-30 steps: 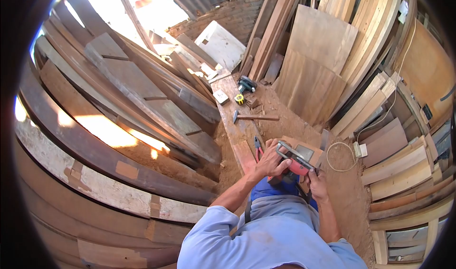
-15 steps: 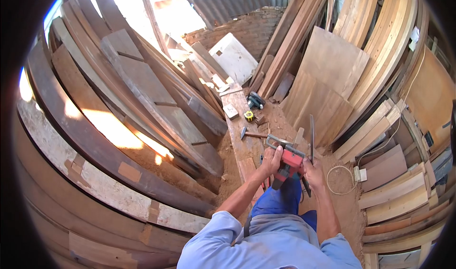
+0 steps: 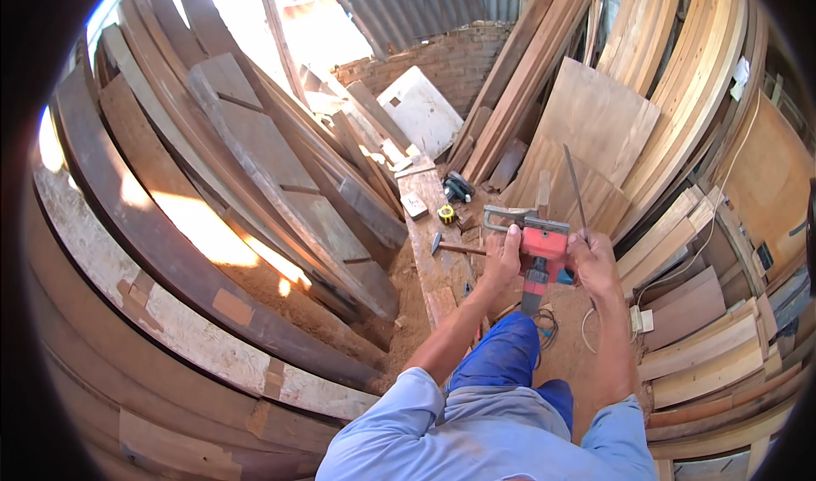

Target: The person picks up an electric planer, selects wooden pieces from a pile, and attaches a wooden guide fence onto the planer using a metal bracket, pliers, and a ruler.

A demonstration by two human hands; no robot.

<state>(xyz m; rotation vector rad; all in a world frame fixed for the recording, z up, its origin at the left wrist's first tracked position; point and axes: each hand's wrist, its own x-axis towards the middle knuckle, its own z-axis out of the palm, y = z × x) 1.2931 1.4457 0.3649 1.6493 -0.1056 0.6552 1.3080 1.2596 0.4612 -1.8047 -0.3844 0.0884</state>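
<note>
My left hand is closed on the left side of a red and black power tool, its thumb up against the casing. The tool has a grey metal frame on its far side and a dark handle pointing back at me. My right hand is closed at the tool's right side around a long thin dark strip, which sticks up and away from me. Whether the strip touches the tool cannot be made out. A cable hangs below the tool near my knee.
On the narrow board ahead lie a hammer, a yellow tape measure, a small pale box and a dark power tool. Stacked planks line the left; boards lean on the right. Sawdust covers the floor.
Both hands have moved forward and slightly right, away from my lap, with the red tool. The strip has tipped, and its far end now points further forward. More of the dark handle shows.
</note>
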